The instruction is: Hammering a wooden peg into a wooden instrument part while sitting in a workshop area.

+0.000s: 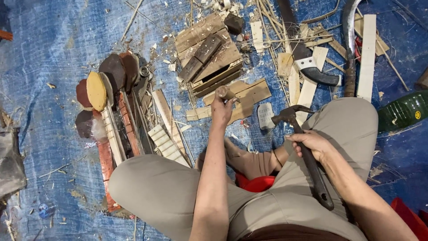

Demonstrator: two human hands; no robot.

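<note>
I sit cross-legged on a blue tarp [53, 49]. My left hand [221, 107] reaches forward and pinches a small round wooden piece [221, 92] over flat wood pieces [249, 93]. My right hand [310, 143] grips the dark handle of a claw hammer [290, 117], whose head points left above my right knee. A stack of slatted wooden blocks [207, 56] lies just beyond the left hand.
Oval wooden discs [103, 85] and long wood strips [120, 134] lie at the left. A big knife with a dark handle [303, 49], a curved sickle [349, 40] and white slats [368, 53] lie at the upper right. A green bottle [403, 111] rests at the right edge. Shavings cover the tarp.
</note>
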